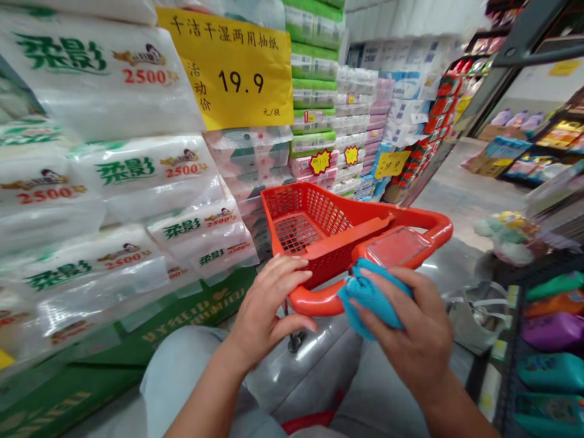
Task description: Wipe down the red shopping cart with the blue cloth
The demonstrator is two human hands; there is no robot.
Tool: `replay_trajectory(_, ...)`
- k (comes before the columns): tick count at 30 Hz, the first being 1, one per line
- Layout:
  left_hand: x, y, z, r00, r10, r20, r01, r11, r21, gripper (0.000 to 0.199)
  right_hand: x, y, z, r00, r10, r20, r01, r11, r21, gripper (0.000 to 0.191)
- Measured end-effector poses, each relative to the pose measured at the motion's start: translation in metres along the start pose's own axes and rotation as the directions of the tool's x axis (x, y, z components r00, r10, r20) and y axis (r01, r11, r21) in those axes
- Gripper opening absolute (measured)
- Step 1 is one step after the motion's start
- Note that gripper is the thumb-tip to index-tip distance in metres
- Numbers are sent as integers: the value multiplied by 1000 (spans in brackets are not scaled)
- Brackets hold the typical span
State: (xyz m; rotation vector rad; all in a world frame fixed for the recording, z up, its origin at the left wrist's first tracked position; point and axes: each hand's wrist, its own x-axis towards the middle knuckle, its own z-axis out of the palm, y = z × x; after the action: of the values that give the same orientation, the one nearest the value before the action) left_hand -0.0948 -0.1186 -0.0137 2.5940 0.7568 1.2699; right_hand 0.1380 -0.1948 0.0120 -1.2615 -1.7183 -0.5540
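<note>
A red plastic shopping basket (337, 246) with a lattice floor and pierced walls stands before my knees, its thick looped handle toward me. My left hand (267, 301) is at the basket's near left corner. Its fingers lie over the rim and its thumb is below, with the end of the handle between them. In my right hand (413, 322) is a bunched blue cloth (376, 301), pressed against the handle beside the flat panel (399, 246). The cloth covers part of the handle. Nothing shows inside the basket.
Packs of tissue paper (137, 164) are stacked high at the left, under a yellow price sign (235, 70). Coloured bottles (552, 371) line a low shelf at the right. A pale bag (477, 319) and a plush flower-like thing (508, 237) are beside that shelf.
</note>
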Motion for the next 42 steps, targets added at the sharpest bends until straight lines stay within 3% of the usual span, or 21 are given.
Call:
replay_trajectory(2, -1, -7, -5, 999, -25, 37, 26, 999, -24, 75, 0, 5, 0, 996, 64, -57, -68, 995, -66, 29)
replay_trajectory(4, -2, -12, -7, 998, -42, 44, 44, 997, -59, 77, -1, -7, 2, 995, 85, -49, -86, 996, -27, 27)
replay_trajectory(7, -1, -16, -9, 999, -37, 22, 38, 996, -81, 71, -3, -35, 6, 1000, -4, 3, 4, 994, 109, 24)
replay_trajectory(9, 0, -17, -10, 1000, -21, 18, 22, 997, -70, 69, -5, -38, 8, 998, -61, 14, 58, 987, 149, 22)
replay_trajectory(11, 0, -17, -12, 1000, -4, 30, 5, 999, -42, 72, -6, -20, 7, 1000, -25, 7, 24, 995, 102, 23)
replay_trajectory(13, 1, -16, -13, 999, 8, 41, -7, 1000, -16, 74, -5, 12, 3, 994, 99, -47, -99, 995, -11, 27)
replay_trajectory(15, 0, -15, -12, 999, 14, 29, -14, 1000, -3, 73, -2, 42, -2, 961, 236, -145, -251, 963, -96, 30)
replay_trajectory(17, -1, -13, -8, 1000, 21, 4, -21, 1000, 2, 72, 2, 57, -6, 935, 295, -195, -321, 939, -121, 31)
replay_trajectory(21, -2, -5, 4, 999, 14, -52, -14, 1000, 4, 72, 11, 41, -11, 979, 201, -39, -203, 976, -79, 29)
replay_trajectory(24, 2, 4, 14, 998, -12, -69, 13, 1000, 6, 71, 19, 26, -13, 984, 163, 75, -160, 986, -48, 25)
replay_trajectory(28, 9, 20, 32, 996, -35, -79, 38, 999, 35, 73, 24, 21, -15, 973, 220, 65, -213, 972, -102, 23)
replay_trajectory(32, 12, 28, 50, 990, -31, -138, 38, 998, 50, 77, 18, 15, -22, 981, 139, 135, -144, 989, 26, 19)
replay_trajectory(37, 14, 4, 52, 998, 24, -59, -23, 1000, 17, 79, 14, 24, -28, 978, 183, 98, -179, 983, -43, 21)
replay_trajectory(39, 16, -14, 52, 999, -28, -39, 29, 1000, 5, 72, 13, 22, -28, 975, 207, 78, -200, 976, -87, 22)
replay_trajectory(42, 18, -33, 54, 989, -130, -77, 128, 991, -25, 63, 11, 8, -24, 987, 130, 99, -124, 990, -67, 21)
